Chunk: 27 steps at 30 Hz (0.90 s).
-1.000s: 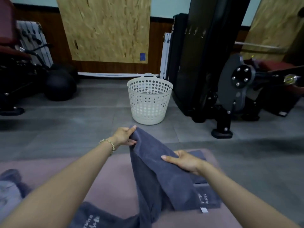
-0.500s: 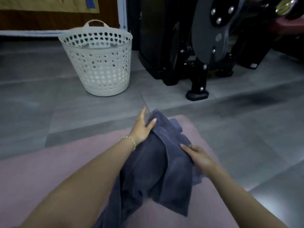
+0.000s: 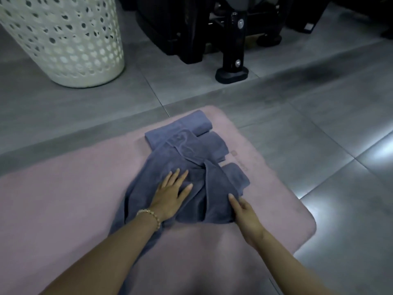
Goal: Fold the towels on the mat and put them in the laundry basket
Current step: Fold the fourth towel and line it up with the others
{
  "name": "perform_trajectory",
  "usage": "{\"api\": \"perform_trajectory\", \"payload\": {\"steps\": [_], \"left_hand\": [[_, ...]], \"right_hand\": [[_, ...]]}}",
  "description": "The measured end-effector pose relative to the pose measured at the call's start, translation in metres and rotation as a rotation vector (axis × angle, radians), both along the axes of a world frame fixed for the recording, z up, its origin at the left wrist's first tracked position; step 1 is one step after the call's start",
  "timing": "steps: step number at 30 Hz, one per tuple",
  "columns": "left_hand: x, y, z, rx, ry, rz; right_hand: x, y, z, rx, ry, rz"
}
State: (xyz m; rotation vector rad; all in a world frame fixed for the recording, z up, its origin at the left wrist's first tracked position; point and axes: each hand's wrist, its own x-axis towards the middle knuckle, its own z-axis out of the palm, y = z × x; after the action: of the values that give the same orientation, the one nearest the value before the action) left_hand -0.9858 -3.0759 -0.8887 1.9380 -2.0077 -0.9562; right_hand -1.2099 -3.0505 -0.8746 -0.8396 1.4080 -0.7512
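Observation:
A blue-grey towel (image 3: 187,158) lies crumpled and partly folded on the pink mat (image 3: 63,199), near the mat's far right corner. My left hand (image 3: 171,194) lies flat on the towel's near part with its fingers spread and straight. My right hand (image 3: 244,211) is at the towel's right near edge; its fingers reach along the cloth, and whether they pinch the edge is unclear. The white perforated laundry basket (image 3: 70,41) stands on the floor beyond the mat at the upper left; its inside is out of view.
Black gym machine bases and a post foot (image 3: 231,73) stand on the grey tiled floor (image 3: 319,116) beyond the mat, to the right of the basket. Bare tiles run along the mat's right side.
The towel was held up between both hands; now it lies on the mat. My left hand has let go and pressed flat on it. The view has tilted down and moved closer.

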Motion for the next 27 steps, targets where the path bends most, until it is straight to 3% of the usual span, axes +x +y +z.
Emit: {"api": "perform_trajectory", "payload": {"steps": [3, 12, 14, 17, 21, 27], "left_hand": [[-0.001, 0.001, -0.007, -0.072, 0.065, 0.046], [0.012, 0.032, 0.007, -0.071, 0.077, 0.051], [0.036, 0.049, 0.017, -0.06, 0.06, 0.078], [0.093, 0.082, 0.036, -0.039, -0.056, 0.089], [0.172, 0.139, 0.058, 0.035, -0.197, 0.151], [0.236, 0.256, 0.051, 0.119, -0.128, 0.264]], "right_hand": [[-0.017, -0.002, 0.015, -0.055, -0.004, -0.102], [-0.045, 0.007, 0.007, -0.083, 0.64, 0.171], [-0.031, -0.001, 0.018, -0.226, 0.739, 0.26], [0.011, -0.012, 0.045, -0.445, 0.712, 0.457], [0.104, -0.008, 0.07, -0.486, 0.591, 0.743], [0.224, 0.059, 0.056, -0.104, 0.579, 1.143]]}}
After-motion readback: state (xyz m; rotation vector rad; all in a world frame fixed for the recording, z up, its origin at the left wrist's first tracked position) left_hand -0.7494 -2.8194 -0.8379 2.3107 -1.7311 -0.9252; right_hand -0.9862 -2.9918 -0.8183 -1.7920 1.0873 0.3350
